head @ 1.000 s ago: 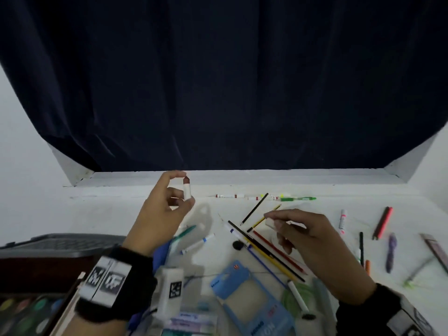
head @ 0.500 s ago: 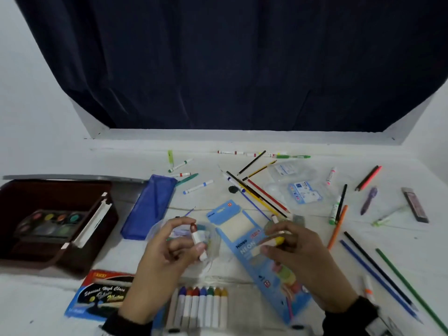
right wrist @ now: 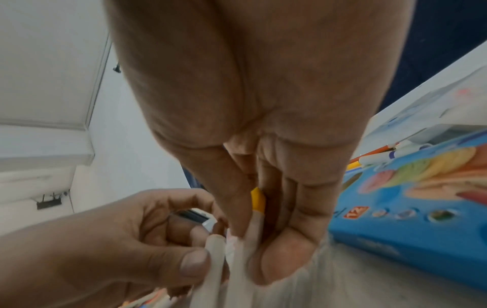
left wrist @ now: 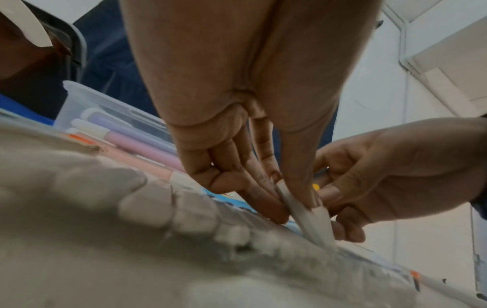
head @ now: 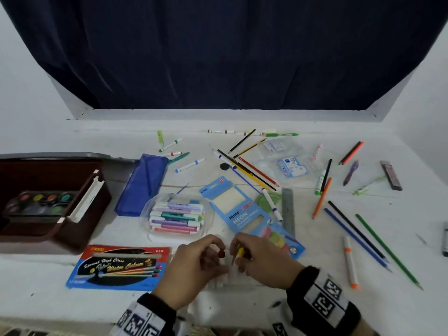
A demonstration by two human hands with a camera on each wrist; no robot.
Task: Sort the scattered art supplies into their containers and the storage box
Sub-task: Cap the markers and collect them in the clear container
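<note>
At the near table edge, a red-capped marker is pinched by the left hand; a yellow-capped marker is clamped in the right hand grip.

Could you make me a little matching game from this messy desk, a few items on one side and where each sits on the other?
Things
1. blue zip pouch
2. paint palette
3. pastel markers
4. yellow-capped marker

Places
A. in the clear plastic tub
B. gripped by the right hand
C. in the brown storage box
D. flat on the table, between box and tub

Pairs: 1-D, 2-C, 3-A, 4-B
</note>
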